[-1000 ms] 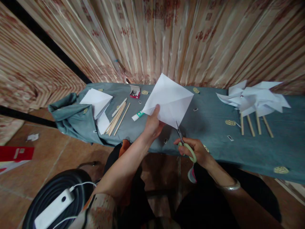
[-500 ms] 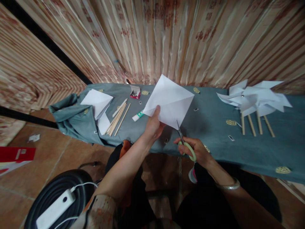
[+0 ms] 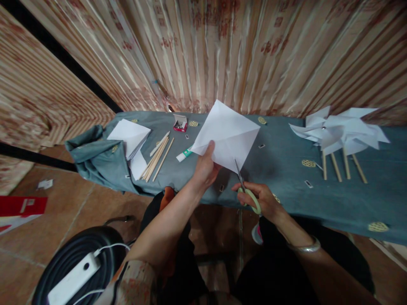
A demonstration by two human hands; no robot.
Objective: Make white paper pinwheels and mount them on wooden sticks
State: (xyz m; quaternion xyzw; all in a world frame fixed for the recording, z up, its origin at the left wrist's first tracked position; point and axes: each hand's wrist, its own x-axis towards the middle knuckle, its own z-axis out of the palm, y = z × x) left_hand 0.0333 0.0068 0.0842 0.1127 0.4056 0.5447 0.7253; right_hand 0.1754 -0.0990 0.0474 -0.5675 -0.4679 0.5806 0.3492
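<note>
A square white sheet of paper [image 3: 227,131] with diagonal creases is pinched in my left hand [image 3: 207,167], thumb on top, above the cloth-covered table. My right hand [image 3: 259,198] is closed around the green handles of a pair of scissors [image 3: 252,201]. The scissor blades lie at the paper's near corner, pointing towards its middle. To the left of the paper are a green-and-white glue stick [image 3: 183,155], several wooden sticks [image 3: 155,160] and a small red box [image 3: 180,123] of metal pins or tacks.
Folded white papers [image 3: 129,134] lie on the left of the grey-green cloth [image 3: 273,169]. Several finished paper pinwheels [image 3: 340,129] on sticks rest at the right. A pleated curtain [image 3: 222,55] hangs behind the table. A white power bank [image 3: 74,277] sits on a black round stool at lower left.
Almost nothing differs. The scissors and right hand have shifted very slightly, and the paper stays in about the same place in my left hand.
</note>
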